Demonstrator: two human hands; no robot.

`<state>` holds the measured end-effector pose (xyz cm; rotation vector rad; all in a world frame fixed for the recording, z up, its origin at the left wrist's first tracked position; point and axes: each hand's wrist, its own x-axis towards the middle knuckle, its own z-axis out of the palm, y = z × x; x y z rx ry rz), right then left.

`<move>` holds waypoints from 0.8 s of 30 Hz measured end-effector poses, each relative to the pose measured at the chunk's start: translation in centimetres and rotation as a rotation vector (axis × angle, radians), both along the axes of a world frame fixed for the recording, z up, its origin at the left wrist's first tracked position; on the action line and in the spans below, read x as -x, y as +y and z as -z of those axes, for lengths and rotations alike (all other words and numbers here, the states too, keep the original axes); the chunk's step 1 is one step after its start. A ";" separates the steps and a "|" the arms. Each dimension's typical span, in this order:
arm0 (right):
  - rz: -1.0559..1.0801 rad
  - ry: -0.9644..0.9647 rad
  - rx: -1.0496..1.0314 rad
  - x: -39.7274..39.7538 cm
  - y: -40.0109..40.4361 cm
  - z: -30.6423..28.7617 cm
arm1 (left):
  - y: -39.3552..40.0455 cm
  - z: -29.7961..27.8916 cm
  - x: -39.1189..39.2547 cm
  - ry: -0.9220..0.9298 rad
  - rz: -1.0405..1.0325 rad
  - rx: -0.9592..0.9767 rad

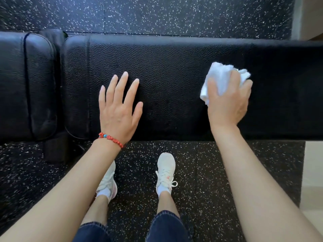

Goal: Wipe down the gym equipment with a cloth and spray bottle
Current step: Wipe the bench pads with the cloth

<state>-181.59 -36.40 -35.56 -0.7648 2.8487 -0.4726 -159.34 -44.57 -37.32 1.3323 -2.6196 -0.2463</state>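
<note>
A long black padded gym bench (174, 70) runs across the view, with a separate seat pad (26, 81) at its left end. My left hand (118, 107) lies flat on the long pad, fingers straight and spread. My right hand (229, 103) grips a bunched white cloth (218, 75) and holds it against the pad further right. No spray bottle is in view.
Black rubber flooring with white flecks (201, 172) lies in front of and behind the bench. My two white trainers (166, 172) stand close to the bench's near edge. A pale floor strip (312, 163) shows at the right edge.
</note>
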 end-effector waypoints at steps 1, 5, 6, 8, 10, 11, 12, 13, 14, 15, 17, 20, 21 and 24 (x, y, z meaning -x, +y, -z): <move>0.007 0.018 0.012 -1.4 -0.4 0.0 | 0.0 -0.2 -0.5 0.012 0.006 0.008; -0.263 0.123 0.051 -9.9 -2.4 0.8 | -0.1 -0.4 -3.5 0.010 -0.018 0.030; -0.315 0.135 0.048 -11.3 -2.6 0.8 | -0.2 -0.2 -4.3 0.000 -0.028 0.033; -0.397 0.177 0.079 -11.8 -2.5 0.9 | -0.5 0.3 -5.8 -0.022 -0.043 0.032; -0.448 0.245 0.081 -10.0 -1.7 1.3 | -0.7 0.8 -6.6 -0.040 -0.037 0.034; -0.418 0.271 0.069 -8.8 -1.0 1.4 | -0.7 1.0 -6.7 -0.044 -0.033 0.040; -0.341 0.261 0.055 -7.7 -0.2 1.5 | -0.7 1.1 -6.7 -0.042 -0.034 0.043; -0.246 0.223 0.044 -6.7 0.5 1.4 | -0.7 1.2 -6.6 -0.037 -0.037 0.041; -0.157 0.167 0.034 -6.0 1.2 1.3 | -0.7 1.3 -6.6 -0.032 -0.040 0.035; -0.070 0.114 0.033 -5.8 1.6 1.0 | -0.7 1.3 -6.5 -0.029 -0.040 0.030; 0.092 0.047 0.038 -6.6 1.5 0.7 | -0.7 1.3 -6.7 -0.031 -0.038 0.030; 0.003 0.051 0.094 -11.3 -0.1 0.4 | -0.7 1.4 -6.7 -0.028 -0.030 0.036; -0.115 0.086 0.092 -13.3 -0.5 0.6 | -0.8 1.4 -6.7 -0.028 -0.031 0.037; -0.364 0.175 0.089 -15.7 -0.5 1.1 | -1.0 1.1 -7.0 -0.021 -0.011 0.025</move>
